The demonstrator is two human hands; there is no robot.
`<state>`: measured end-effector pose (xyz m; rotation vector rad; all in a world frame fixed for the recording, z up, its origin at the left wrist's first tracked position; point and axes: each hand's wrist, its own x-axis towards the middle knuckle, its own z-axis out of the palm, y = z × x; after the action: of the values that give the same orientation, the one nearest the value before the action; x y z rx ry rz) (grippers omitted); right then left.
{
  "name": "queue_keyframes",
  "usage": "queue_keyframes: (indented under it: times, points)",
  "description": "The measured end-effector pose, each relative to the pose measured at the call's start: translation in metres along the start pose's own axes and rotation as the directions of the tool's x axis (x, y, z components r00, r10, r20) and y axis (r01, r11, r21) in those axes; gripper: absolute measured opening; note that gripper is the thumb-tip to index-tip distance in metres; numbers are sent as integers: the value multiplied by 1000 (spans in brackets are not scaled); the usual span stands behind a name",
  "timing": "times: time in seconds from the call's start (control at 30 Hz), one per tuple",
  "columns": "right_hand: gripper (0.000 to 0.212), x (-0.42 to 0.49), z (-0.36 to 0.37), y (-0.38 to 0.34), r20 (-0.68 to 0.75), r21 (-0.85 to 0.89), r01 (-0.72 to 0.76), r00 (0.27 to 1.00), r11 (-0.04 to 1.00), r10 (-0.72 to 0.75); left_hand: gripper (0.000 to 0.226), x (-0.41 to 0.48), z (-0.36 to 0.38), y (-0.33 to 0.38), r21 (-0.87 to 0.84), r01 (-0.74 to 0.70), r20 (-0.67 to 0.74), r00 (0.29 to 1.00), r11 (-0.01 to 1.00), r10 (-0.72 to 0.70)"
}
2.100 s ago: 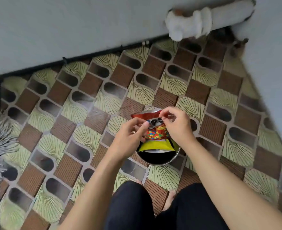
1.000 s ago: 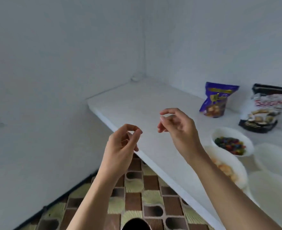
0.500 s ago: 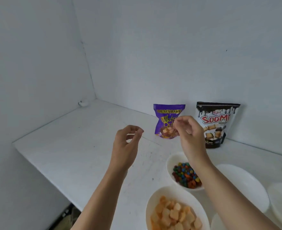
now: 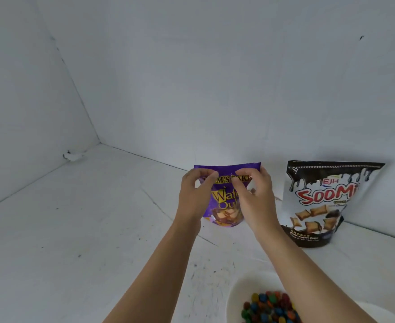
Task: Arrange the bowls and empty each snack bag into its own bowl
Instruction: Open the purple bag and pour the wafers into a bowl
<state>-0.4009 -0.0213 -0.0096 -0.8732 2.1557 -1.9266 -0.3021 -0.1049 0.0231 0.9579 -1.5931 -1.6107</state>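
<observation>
Purple snack bag (image 4: pixel 224 207) is standing mid-frame on the white counter (image 4: pixel 87 241), the left hand (image 4: pixel 195 194) and right hand (image 4: pixel 255 198) both pinching its top edge. A black bag (image 4: pixel 326 201) is leaning right of it; a candy bowl (image 4: pixel 233 296) is sitting lower right.

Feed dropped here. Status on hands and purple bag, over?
Left hand and right hand both pinch purple bag near its top. Bag upright, looks unopened. Black bag beside it, candy bowl nearer; neither blocking.

Black bag (image 4: pixel 319 220) reads "EJH SOOM", purple bag (image 4: pixel 224 203) "Waf".
</observation>
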Motion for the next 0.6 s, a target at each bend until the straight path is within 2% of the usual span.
queue_keyframes:
  times: [0.07,0.17,0.27,0.43,0.6]
  points:
    - [16,5,1,7,-2,48,-24,1000,999,24,9,7,5,-6,-64,-2,3,1000,998,2]
    - [15,5,0,11,10,74,-16,1000,997,16,11,9,1,-10,-61,-34,-31,999,998,33]
    - [24,-4,4,2,64,39,35,997,999,-38,23,1,-15,-10,19,-84,-68,994,996,85]
    - [38,-35,23,-29,201,113,31,978,993,-53,36,-31,-63,5,176,-186,-105,973,967,206]
    - [49,-78,38,-67,309,150,56,946,987,-101,29,-83,-120,16,94,-184,-168,966,978,197]
